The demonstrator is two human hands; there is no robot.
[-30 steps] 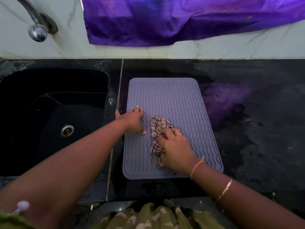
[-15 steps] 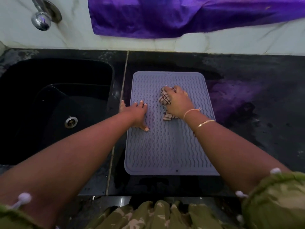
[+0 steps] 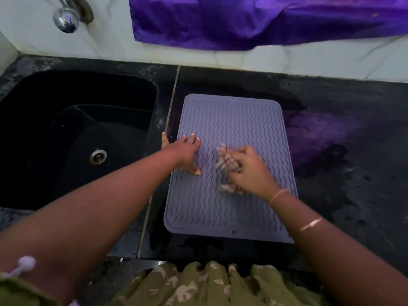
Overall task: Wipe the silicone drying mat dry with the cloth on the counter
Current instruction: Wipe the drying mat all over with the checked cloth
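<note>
Silicone mat [image 3: 231, 120], long axis running away from the person: right hand [image 3: 249, 171] clutches the bunched cloth [image 3: 225, 164] mid-mat, left hand [image 3: 187, 153] flat, pinning the left edge.

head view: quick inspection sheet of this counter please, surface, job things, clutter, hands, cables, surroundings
surface: black stone counter, mottled, purple reflection right of the mat
job's things: lilac-grey ribbed silicone mat flat beside the sink; crumpled checked cloth on its middle, blurred
clutter: nothing seen
hands: left hand pressed flat on the mat's left edge; right hand grips the cloth
cables: nothing seen
surroundings: black sink on the left; chrome tap; purple fabric hanging on the white wall
</note>
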